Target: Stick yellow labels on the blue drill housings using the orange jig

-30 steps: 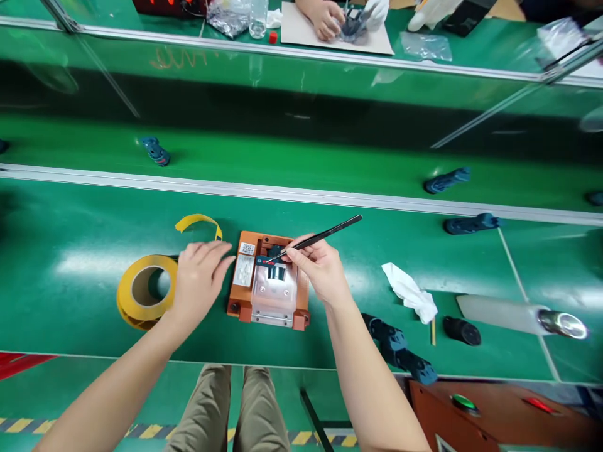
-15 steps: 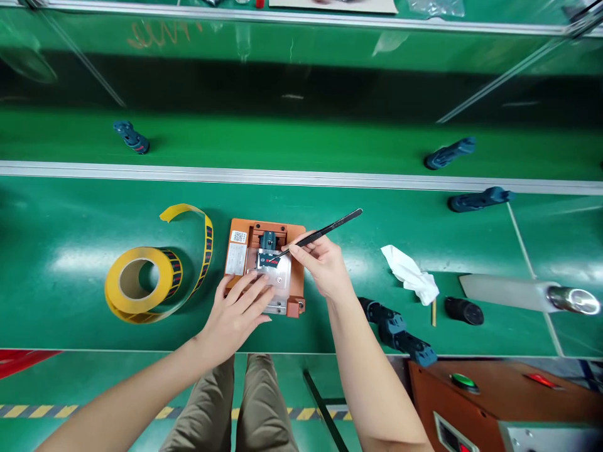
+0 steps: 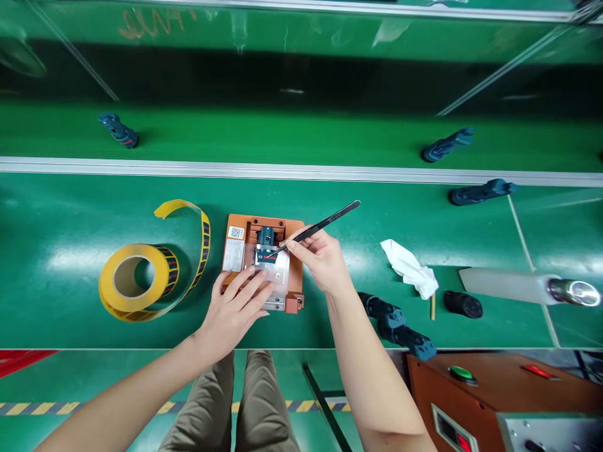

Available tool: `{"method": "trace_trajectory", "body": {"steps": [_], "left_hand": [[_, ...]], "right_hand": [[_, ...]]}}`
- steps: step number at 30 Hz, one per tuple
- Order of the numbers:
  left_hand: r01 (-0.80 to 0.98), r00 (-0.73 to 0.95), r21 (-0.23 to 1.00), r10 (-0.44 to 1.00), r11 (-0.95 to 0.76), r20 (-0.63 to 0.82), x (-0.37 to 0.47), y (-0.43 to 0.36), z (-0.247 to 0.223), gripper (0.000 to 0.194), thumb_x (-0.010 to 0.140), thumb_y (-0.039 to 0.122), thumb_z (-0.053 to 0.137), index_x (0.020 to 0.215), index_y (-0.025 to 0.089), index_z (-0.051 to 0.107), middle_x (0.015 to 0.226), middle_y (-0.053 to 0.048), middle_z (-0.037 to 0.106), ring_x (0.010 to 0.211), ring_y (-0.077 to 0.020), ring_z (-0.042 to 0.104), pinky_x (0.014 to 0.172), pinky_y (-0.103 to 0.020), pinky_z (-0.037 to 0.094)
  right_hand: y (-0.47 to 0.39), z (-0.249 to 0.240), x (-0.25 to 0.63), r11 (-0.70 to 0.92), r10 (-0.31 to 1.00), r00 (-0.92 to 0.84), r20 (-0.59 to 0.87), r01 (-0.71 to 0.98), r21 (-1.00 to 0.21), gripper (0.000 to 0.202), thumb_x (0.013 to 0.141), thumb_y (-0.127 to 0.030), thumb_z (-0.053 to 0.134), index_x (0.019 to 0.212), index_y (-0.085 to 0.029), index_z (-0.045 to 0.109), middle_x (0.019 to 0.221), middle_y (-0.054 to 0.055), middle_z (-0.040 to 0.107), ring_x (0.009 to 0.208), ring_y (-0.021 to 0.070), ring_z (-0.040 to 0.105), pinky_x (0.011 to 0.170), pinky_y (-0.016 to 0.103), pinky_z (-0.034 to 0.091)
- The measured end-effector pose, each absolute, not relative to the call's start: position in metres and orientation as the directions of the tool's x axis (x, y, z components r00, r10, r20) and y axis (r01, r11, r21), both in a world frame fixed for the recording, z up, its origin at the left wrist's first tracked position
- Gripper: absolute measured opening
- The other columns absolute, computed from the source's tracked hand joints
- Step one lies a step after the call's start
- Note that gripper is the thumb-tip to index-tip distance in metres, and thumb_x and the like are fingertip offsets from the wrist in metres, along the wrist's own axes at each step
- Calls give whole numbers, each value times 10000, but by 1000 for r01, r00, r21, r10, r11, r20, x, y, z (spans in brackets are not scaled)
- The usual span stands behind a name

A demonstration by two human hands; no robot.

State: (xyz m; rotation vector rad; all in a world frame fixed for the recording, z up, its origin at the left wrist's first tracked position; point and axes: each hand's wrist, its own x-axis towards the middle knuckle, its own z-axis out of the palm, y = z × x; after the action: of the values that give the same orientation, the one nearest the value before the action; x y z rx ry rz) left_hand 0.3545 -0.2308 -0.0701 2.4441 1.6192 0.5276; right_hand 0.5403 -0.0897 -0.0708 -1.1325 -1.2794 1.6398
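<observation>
An orange fixture (image 3: 296,270) lies on the green bench, with a clear plate (image 3: 279,285) over its middle and a dark blue tool part (image 3: 266,236) seated at its top. My left hand (image 3: 235,301) rests with spread fingers on the lower left of the fixture and plate, holding nothing. Black tweezers (image 3: 330,220) are pinched in my right hand (image 3: 320,256) at the fixture's right side. Their tip touches a dark label (image 3: 266,256) with red lettering, which lies in the plate's cutout.
To the left stands a yellow label roll (image 3: 110,276) with its strip curling up. Right of my arm lie blue tool bodies (image 3: 393,323), a white tissue (image 3: 409,269), a black cap (image 3: 463,304) and a pale bottle-like object (image 3: 506,284). More tools (image 3: 447,145) sit farther back.
The camera view has shifted slightly. The dark label looks straighter in the cutout, with the tweezer tip still on it. My left hand stays spread on the fixture.
</observation>
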Motion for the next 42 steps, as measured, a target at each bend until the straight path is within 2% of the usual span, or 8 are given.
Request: {"method": "trace_trajectory", "body": {"steps": [6,17,21,27,34,38,40,42], "left_hand": [[856,360,321,913,-405,191,353,-231,-71,421,942,303,634,1350,224,564,1422,-86,597,1339,-286,503,1118,-521,284],[858,372,303,908,-415,192,351,-228,-69,448,934,298,638,1370,227,560,1403,-98,612,1323,-288,524,1141,-523,270],[874,379,282,918,-396,116,350,-223,-63,537,937,320,628,1447,221,489,1445,-123,568,1325,-303,521,1145,-525,256],[894,393,229,920,-385,11,349,-210,-53,634,875,304,711,1459,211,483,1501,-102,506,1286,-315,537,1057,-477,335],[895,407,211,913,-393,-26,352,-204,-41,773,753,278,830,1447,189,500,1479,-102,537,1232,-325,560,1012,-463,364],[880,370,315,929,-356,17,349,-195,-42,842,771,480,789,1487,201,444,1439,-140,570,1269,-365,518,1053,-505,346],[874,260,414,965,-254,44,344,-186,-48,866,815,537,724,1531,216,356,1440,-159,557,1309,-381,466,1054,-539,360],[843,165,511,985,-166,47,341,-179,-55,865,855,484,697,1560,236,262,1447,-164,528,1308,-355,467,1033,-524,418]], "right_hand": [[-92,-75,542,-208,931,-320,-175,-73,-975,196,825,-362,773,913,-225,663,866,24,744,822,175,680,771,332,527],[-98,-77,543,-184,943,-297,-151,-87,-979,199,823,-376,773,904,-231,664,883,26,762,854,192,708,788,351,544],[-99,-78,542,-177,949,-275,-153,-62,-982,214,816,-396,777,896,-231,666,881,28,758,852,195,704,793,357,547],[-100,-75,542,-176,952,-261,-157,-50,-983,228,806,-407,783,899,-230,673,876,31,754,867,203,712,816,369,563],[-99,-72,539,-220,947,-258,-190,-94,-971,240,783,-375,806,926,-232,677,925,42,757,905,211,714,874,392,572],[-96,-70,550,-124,992,7,-128,-176,-977,174,868,-382,707,959,-258,626,919,17,714,902,199,707,887,389,552],[-100,-73,561,-78,988,131,-86,-63,-995,169,899,-375,657,1026,-278,601,934,8,671,870,189,683,842,363,543],[-108,-82,574,-98,987,145,-72,177,-979,205,920,-378,608,1099,-281,585,883,4,629,756,184,631,746,342,524]]}}
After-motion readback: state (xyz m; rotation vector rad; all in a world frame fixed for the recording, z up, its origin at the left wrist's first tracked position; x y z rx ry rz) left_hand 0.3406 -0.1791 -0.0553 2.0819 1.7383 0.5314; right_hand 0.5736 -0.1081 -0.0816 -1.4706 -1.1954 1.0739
